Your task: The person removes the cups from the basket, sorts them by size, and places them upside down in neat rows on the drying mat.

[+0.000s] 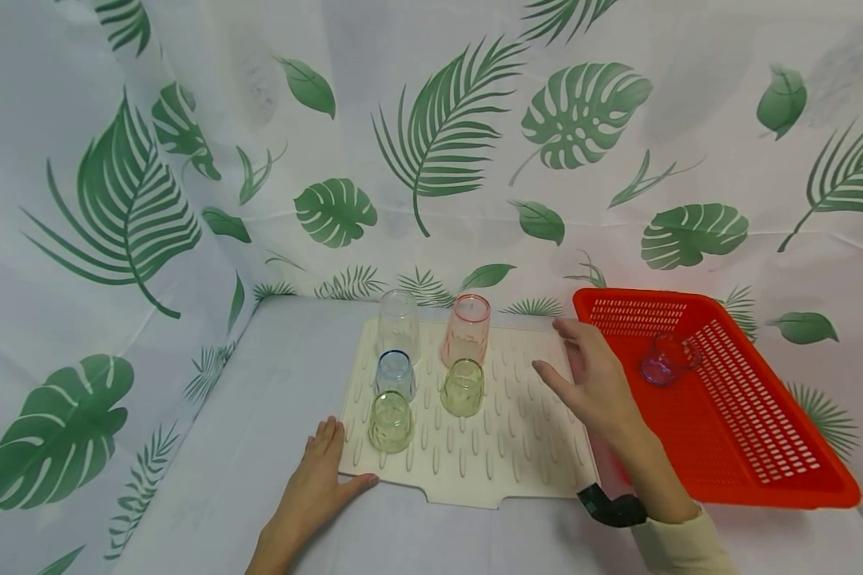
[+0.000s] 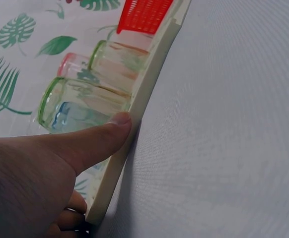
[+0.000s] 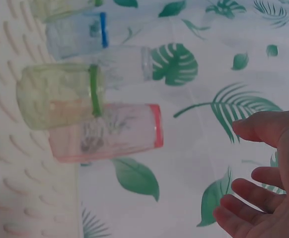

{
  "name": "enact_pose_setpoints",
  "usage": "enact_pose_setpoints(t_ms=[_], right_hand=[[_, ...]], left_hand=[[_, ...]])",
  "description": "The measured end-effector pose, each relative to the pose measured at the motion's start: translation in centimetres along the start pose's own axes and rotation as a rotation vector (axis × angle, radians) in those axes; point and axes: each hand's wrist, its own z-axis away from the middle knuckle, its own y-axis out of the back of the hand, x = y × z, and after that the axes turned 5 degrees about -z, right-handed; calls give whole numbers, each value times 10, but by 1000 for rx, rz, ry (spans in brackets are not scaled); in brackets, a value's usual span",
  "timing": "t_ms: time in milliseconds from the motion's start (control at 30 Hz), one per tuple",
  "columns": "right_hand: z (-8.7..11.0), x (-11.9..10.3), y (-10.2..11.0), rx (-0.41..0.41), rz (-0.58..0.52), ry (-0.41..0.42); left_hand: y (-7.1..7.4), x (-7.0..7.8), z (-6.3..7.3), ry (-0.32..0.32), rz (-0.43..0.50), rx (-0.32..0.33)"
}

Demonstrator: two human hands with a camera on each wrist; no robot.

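Observation:
A cream draining board (image 1: 475,463) with raised ridges lies on the table. My left hand (image 1: 316,471) rests at its near left corner, the thumb (image 2: 107,131) extended along the front edge and the fingers at the left side. On the board stand a tall clear glass (image 1: 399,323), a tall pink-rimmed glass (image 1: 466,335), a short blue-rimmed glass (image 1: 395,377) and two short green-rimmed glasses, one in front (image 1: 391,423) and one behind (image 1: 463,389). Over the board's right side hangs my right hand (image 1: 595,383), fingers spread and holding nothing.
To the right of the board stands a red plastic basket (image 1: 719,471) with slotted walls. A small pinkish-purple glass cup with a handle (image 1: 663,363) lies inside. Leaf-printed cloth (image 1: 439,231) rises behind and at the left.

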Motion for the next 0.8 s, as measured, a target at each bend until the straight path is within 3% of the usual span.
enact_pose_setpoints(t_ms=[367, 800], right_hand=[[2, 19, 17, 32, 22, -118], [4, 36, 27, 39, 35, -171]], left_hand=[[1, 0, 0, 5, -4, -10], [0, -1, -1, -14, -13, 10]])
